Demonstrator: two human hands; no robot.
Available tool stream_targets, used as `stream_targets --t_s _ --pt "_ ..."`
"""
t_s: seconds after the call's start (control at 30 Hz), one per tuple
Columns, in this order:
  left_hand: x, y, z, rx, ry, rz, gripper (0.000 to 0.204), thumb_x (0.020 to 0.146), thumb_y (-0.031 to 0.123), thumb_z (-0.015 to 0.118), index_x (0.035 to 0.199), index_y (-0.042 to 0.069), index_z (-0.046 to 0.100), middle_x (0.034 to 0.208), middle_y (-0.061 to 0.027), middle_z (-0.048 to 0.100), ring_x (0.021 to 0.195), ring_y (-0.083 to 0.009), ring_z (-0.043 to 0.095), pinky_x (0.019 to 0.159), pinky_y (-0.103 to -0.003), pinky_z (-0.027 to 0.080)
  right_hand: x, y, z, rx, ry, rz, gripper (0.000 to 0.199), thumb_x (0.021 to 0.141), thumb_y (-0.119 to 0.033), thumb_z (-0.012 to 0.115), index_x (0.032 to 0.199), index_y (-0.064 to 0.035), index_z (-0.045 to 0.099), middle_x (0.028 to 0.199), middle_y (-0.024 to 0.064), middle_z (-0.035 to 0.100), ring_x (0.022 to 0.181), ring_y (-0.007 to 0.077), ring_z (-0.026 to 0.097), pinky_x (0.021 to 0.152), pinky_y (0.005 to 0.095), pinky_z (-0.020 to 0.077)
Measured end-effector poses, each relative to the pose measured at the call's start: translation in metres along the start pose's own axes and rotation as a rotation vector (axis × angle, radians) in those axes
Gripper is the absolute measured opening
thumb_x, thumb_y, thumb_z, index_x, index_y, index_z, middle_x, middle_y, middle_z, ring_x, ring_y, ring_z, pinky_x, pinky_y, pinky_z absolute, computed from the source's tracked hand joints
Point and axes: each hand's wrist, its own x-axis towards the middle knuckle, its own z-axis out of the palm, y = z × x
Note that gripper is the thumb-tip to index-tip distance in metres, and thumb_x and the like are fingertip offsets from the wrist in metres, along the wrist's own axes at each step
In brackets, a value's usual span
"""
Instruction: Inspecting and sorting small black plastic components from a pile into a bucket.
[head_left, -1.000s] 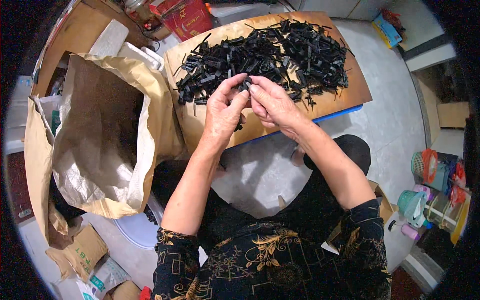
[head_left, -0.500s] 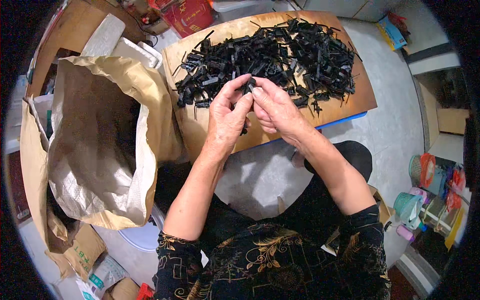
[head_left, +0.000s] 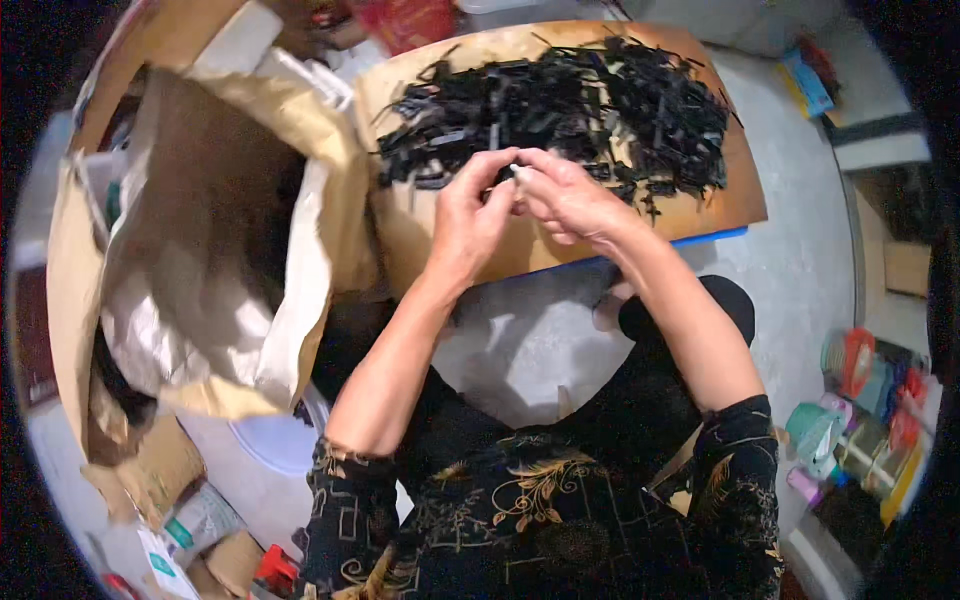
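My left hand (head_left: 475, 215) and my right hand (head_left: 565, 200) meet over the near edge of a wooden board (head_left: 420, 240). Between their fingertips they grip a small black plastic part (head_left: 506, 176), mostly covered by the fingers. Both hands are closed, thumbs toward each other. Just beyond them a wide heap of black plastic parts (head_left: 560, 110) covers much of the board. Some of the parts are long and thin, others short and blocky. Motion blur hides their finer shape.
A large open paper sack (head_left: 310, 300) with a pale woven lining stands left of the board. Behind it lie white foam pieces (head_left: 240, 40). A lilac basin (head_left: 275, 445) sits on the floor below the sack. Baskets and bags (head_left: 815, 435) crowd the right side.
The whole view has shifted, so the board and sack appear moved slightly right and up. My hands stay together on the black part, with the fingers slightly rearranged.
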Motion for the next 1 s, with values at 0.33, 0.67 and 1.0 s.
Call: stream_targets --t_s 0.33,0.67,1.0 --pt "-0.135 0.039 -0.037 0.097 0.12 0.077 0.03 0.085 0.005 0.052 0.114 0.002 0.05 0.08 -0.0085 0.061 0.063 -0.0119 0.06 0.058 -0.025 0.05 -0.05 -0.004 -0.003 -0.545 -0.242 -0.225 0.027 0.091 -0.023 0.048 0.115 -0.0107 0.052 0.053 -0.0099 0.03 0.041 0.0006 0.025 0.036 0.0183 0.019" --pt "-0.297 -0.028 -0.245 0.282 0.815 -0.133 0.034 0.087 0.01 0.048 0.121 0.007 0.044 0.079 -0.0078 0.059 0.05 -0.0093 0.053 0.045 -0.021 0.042 -0.051 0.015 -0.008 -0.456 -0.108 -0.171 0.021 0.09 -0.023 0.048 0.108 -0.0125 0.052 0.055 -0.0111 0.029 0.041 -0.0003 0.023 0.035 0.0172 0.0168" --pt "-0.297 -0.073 -0.265 1.142 0.744 0.059 0.027 0.08 0.008 0.057 0.105 0.0 0.054 0.098 -0.0176 0.057 0.094 -0.0311 0.054 0.082 -0.036 0.043 -0.047 0.029 -0.029 -0.39 0.024 -0.258 0.026 0.09 -0.03 0.05 0.105 -0.0093 0.055 0.056 -0.0087 0.034 0.04 0.0012 0.027 0.034 0.0192 0.0192"
